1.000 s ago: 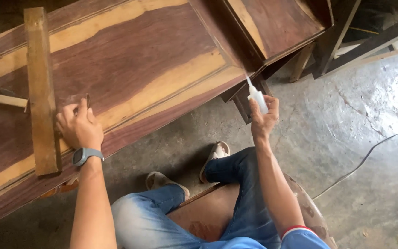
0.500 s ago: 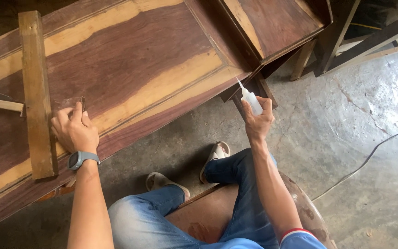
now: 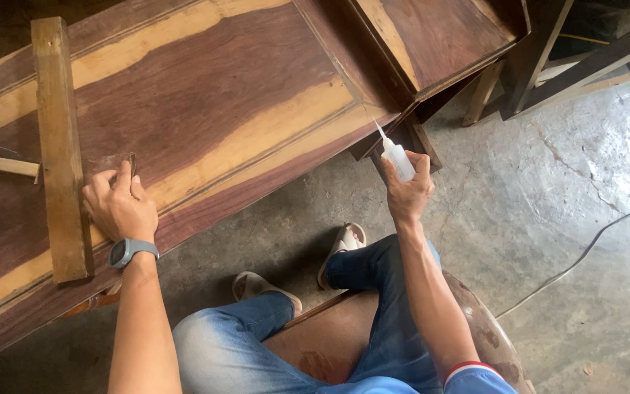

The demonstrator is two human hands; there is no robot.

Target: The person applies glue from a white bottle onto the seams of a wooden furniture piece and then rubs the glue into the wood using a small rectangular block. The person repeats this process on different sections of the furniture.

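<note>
My right hand (image 3: 407,191) holds a small white squeeze bottle (image 3: 397,158) upright, its thin nozzle pointing up toward the edge of the large dark wooden panel (image 3: 220,87). My left hand (image 3: 118,204), with a grey watch on the wrist, rests flat on the panel and presses a brown sheet of sandpaper (image 3: 111,162). A light wooden bar (image 3: 60,146) lies across the panel just left of that hand.
A small pale wood block (image 3: 12,166) lies left of the bar. A second framed wooden panel (image 3: 439,36) stands at the upper right, with wooden legs (image 3: 526,66) behind. Concrete floor with a cable (image 3: 585,255) at right. My legs and sandals sit below.
My right hand has brought the bottle a little to the left and up toward the panel edge. My left hand stays on the sandpaper.
</note>
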